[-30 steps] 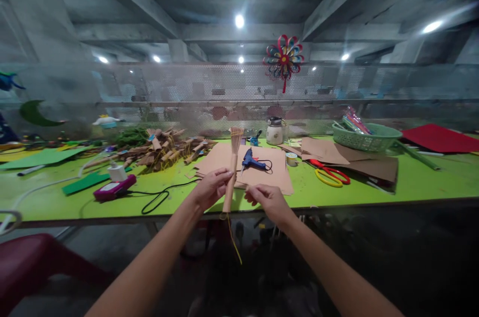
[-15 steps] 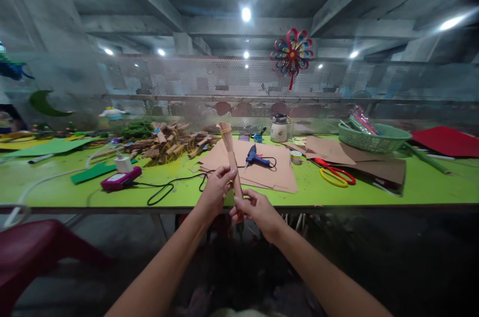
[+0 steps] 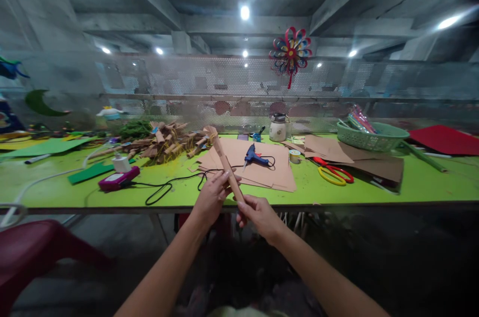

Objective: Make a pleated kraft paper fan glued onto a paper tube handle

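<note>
A small brown paper broom [image 3: 225, 159] is held above the table's front edge, leaning to the left. Its flared, fringed head is at the upper end. My left hand [image 3: 214, 193] supports the middle of the rolled handle, fingers behind it and thumb in front. Around the handle's lower end, my right hand [image 3: 256, 211] is closed in a pinch. Just beyond the broom, a blue glue gun [image 3: 255, 156] lies on sheets of brown kraft paper [image 3: 275, 174]. Its black cord passes behind the handle.
Several brown paper bundles [image 3: 170, 145] with yellow ties are piled at left. A purple power box [image 3: 119, 178] holds a white plug. Red and yellow scissors [image 3: 333, 173], a green basket [image 3: 370, 138] and a jug [image 3: 277, 129] stand or lie to the right. A red stool [image 3: 41, 252] is at lower left.
The broom has tilted further left and turned in my hands, its head moving left and slightly down. My right hand has moved slightly right. The view has shifted a little.
</note>
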`<state>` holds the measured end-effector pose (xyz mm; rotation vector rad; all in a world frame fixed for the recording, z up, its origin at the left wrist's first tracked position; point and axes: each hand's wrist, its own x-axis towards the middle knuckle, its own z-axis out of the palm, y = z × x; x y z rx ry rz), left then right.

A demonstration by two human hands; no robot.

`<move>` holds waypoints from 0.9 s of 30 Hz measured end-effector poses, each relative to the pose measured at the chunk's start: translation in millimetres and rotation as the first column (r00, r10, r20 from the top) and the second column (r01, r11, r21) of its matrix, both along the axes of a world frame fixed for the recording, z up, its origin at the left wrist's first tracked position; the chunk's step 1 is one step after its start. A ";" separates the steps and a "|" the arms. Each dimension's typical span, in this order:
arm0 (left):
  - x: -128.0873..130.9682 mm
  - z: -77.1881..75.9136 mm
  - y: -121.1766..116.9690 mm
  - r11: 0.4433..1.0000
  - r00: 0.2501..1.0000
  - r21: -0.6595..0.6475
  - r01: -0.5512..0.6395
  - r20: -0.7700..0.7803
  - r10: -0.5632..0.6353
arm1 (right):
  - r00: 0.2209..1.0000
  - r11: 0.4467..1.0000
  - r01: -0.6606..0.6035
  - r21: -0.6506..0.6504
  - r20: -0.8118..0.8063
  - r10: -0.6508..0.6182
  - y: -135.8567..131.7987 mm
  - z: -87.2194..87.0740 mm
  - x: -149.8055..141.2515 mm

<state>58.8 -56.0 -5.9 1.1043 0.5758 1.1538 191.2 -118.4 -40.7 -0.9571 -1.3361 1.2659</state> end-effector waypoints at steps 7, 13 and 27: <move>-12.2 -12.1 -1.2 0.994 0.991 -0.072 0.081 0.110 -0.073 | 0.984 0.990 -0.116 0.079 0.141 0.104 -6.2 5.7 9.4; -11.2 -18.8 0.1 0.992 0.988 -0.096 0.080 0.142 -0.066 | 0.948 0.974 -0.078 0.213 0.319 0.007 -13.7 8.0 7.9; -10.1 -2.4 69.7 0.977 0.988 -0.156 0.148 0.056 -0.141 | 0.473 0.755 0.098 0.649 0.637 -0.609 106.9 36.9 97.0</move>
